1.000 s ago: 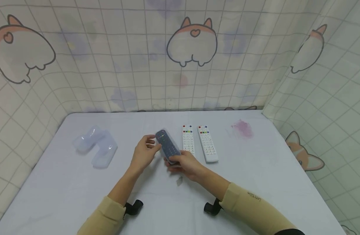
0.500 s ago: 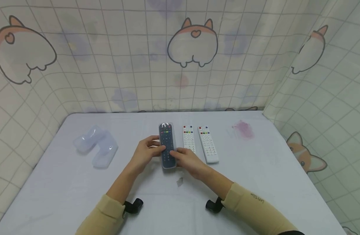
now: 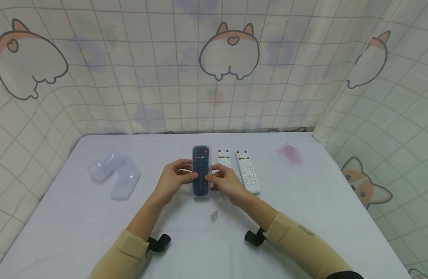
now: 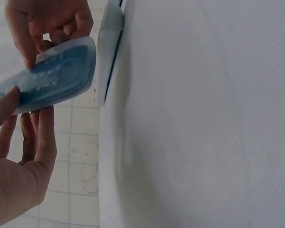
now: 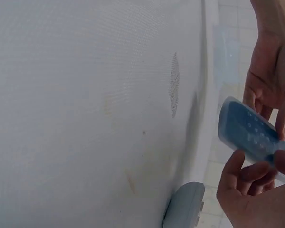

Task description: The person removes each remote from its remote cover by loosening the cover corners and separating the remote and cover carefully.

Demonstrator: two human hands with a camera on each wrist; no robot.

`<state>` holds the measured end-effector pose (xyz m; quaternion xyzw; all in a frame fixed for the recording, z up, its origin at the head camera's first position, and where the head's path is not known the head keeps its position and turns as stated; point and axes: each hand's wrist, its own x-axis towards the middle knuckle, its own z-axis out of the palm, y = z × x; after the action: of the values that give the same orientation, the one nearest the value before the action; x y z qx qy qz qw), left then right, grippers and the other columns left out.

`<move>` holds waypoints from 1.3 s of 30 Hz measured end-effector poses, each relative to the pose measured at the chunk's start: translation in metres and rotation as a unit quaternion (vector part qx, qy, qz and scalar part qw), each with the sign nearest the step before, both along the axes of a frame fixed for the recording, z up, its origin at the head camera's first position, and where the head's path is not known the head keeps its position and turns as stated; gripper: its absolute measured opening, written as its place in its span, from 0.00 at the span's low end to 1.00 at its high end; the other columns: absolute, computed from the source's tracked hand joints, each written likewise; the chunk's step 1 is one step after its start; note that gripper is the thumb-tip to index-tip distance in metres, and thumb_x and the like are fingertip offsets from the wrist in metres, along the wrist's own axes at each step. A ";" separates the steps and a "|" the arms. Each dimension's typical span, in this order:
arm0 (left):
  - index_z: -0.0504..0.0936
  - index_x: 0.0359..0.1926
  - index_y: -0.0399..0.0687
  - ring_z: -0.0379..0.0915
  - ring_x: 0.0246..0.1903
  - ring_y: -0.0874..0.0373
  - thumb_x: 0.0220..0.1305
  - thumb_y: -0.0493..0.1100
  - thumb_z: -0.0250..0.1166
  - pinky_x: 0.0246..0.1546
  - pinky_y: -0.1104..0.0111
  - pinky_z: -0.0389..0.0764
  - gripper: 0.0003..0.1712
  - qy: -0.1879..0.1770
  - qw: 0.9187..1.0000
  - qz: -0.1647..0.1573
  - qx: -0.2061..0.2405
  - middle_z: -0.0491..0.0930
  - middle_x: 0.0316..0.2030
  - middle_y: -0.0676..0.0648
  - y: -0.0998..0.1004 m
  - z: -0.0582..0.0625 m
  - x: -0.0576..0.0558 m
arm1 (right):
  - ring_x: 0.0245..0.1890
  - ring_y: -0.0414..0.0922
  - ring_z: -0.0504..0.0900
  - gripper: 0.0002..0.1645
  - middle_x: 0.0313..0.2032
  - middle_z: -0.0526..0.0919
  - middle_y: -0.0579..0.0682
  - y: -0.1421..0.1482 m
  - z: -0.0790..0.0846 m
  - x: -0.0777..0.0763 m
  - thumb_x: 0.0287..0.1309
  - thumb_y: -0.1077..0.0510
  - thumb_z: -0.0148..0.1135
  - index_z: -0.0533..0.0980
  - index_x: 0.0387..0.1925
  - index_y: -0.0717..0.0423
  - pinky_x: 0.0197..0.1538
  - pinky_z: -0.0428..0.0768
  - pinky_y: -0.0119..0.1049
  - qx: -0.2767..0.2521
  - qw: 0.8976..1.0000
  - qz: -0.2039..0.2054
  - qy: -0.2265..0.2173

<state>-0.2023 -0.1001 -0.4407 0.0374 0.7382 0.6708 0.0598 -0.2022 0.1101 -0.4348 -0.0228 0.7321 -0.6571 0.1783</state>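
A dark remote control [image 3: 201, 166] in a clear sleeve is held upright above the table, its buttons facing the head camera. My left hand [image 3: 174, 180] pinches its left edge, thumb on the front and fingers behind. From the other side my right hand [image 3: 229, 184] pinches the right edge in the same way. The left wrist view shows the sleeve's clear rim standing out around the remote [image 4: 61, 76]. Just right of my right hand lie two white remotes; the nearer one [image 3: 223, 156] is partly covered by that hand, and the farther one [image 3: 248, 172] shows whole.
Two clear, empty-looking plastic sleeves [image 3: 125, 176] lie at the left of the white table [image 3: 78, 228]. A pink stain [image 3: 289, 154] marks the cloth at the back right, and a small grey patch [image 3: 214, 216] lies in front of the hands. A patterned curtain [image 3: 158, 77] stands behind.
The dark remote has turned from a leftward tilt to upright and shifted slightly right. My left thumb and fingers have taken hold of its left edge; my right hand has moved up along its right edge.
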 end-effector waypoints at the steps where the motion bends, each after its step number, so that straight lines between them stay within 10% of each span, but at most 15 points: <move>1: 0.81 0.61 0.41 0.80 0.48 0.48 0.61 0.36 0.76 0.47 0.61 0.84 0.27 0.007 1.000 0.005 -0.004 0.80 0.50 0.39 0.001 0.001 0.000 | 0.36 0.46 0.79 0.22 0.40 0.79 0.56 0.000 0.000 0.000 0.70 0.61 0.63 0.73 0.63 0.60 0.50 0.85 0.47 0.001 1.000 0.000 0.002; 11: 0.88 0.48 0.39 0.78 0.50 0.50 0.58 0.31 0.76 0.47 0.62 0.79 0.16 0.040 0.998 0.045 0.005 0.85 0.42 0.43 0.009 0.004 0.002 | 0.40 0.49 0.86 0.18 0.43 0.87 0.62 -0.001 0.001 -0.001 0.75 0.60 0.57 0.76 0.62 0.61 0.54 0.84 0.46 -0.047 0.998 -0.022 0.041; 18: 0.89 0.45 0.37 0.73 0.57 0.49 0.57 0.28 0.75 0.55 0.57 0.79 0.13 0.064 0.997 0.043 0.008 0.82 0.51 0.42 0.011 0.000 0.003 | 0.49 0.55 0.85 0.22 0.55 0.82 0.63 -0.001 0.003 -0.002 0.79 0.55 0.43 0.74 0.63 0.62 0.52 0.85 0.45 -0.116 0.993 -0.012 -0.016; 29: 0.88 0.42 0.31 0.68 0.65 0.46 0.56 0.19 0.68 0.62 0.55 0.77 0.14 0.081 0.996 0.037 0.000 0.77 0.59 0.39 0.012 -0.006 0.004 | 0.53 0.48 0.80 0.18 0.56 0.81 0.57 -0.001 0.005 -0.002 0.70 0.61 0.62 0.77 0.60 0.58 0.52 0.80 0.40 -0.096 0.994 -0.033 -0.051; 39: 0.83 0.59 0.42 0.69 0.65 0.48 0.65 0.28 0.65 0.62 0.52 0.74 0.21 0.064 0.996 0.063 -0.007 0.77 0.61 0.43 0.013 -0.004 0.002 | 0.54 0.52 0.83 0.36 0.57 0.82 0.59 -0.001 0.000 -0.003 0.66 0.66 0.65 0.65 0.73 0.53 0.54 0.82 0.48 -0.074 0.996 -0.027 -0.042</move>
<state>-0.2001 -0.0873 -0.4449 0.0334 0.7464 0.6640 -0.0293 -0.2047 0.1092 -0.4343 0.0115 0.6736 -0.7144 0.1892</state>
